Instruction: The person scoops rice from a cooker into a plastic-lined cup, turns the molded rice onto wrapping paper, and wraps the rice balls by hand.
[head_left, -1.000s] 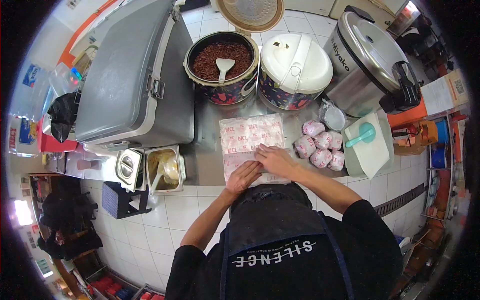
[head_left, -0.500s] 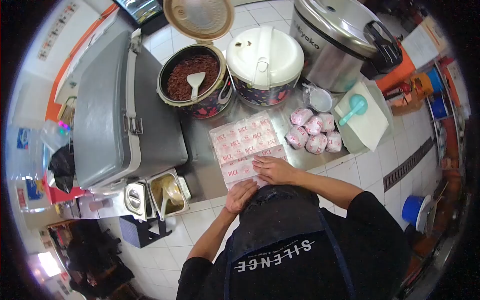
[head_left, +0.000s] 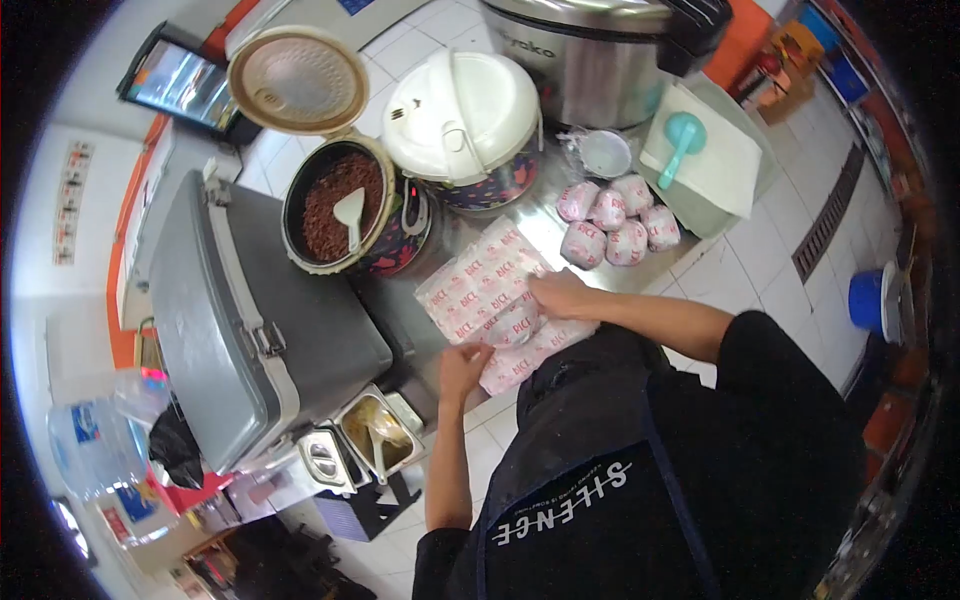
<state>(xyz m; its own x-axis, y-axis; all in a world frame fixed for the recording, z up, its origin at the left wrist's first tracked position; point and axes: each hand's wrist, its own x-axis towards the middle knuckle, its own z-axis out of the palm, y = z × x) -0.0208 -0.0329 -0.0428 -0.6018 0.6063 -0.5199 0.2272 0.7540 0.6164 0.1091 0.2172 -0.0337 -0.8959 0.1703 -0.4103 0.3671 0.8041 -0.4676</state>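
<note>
Printed "RICE" wrapping paper [head_left: 470, 285] lies in a stack on the metal counter before me. On top of it, one sheet is folded into a bulging roll [head_left: 515, 322]; its contents are hidden. My left hand [head_left: 465, 366] pinches the paper at the roll's left end. At the opposite end, my right hand [head_left: 560, 294] is closed on the paper, its fingertips partly hidden. Several wrapped rice parcels [head_left: 606, 212] are piled just beyond my right hand.
An open rice cooker [head_left: 395, 255] of dark reddish rice holds a white paddle [head_left: 349, 212]. Beside it stand a lidded cooker [head_left: 460, 115] and a large steel one [head_left: 600, 80]. A turquoise scoop [head_left: 682, 140] rests at right. A grey cool box [head_left: 260, 320] and food pans [head_left: 380, 435] flank the left.
My hands were flat on the folded paper; they now grip both ends of a raised roll, spread further apart. The view has tilted and turned.
</note>
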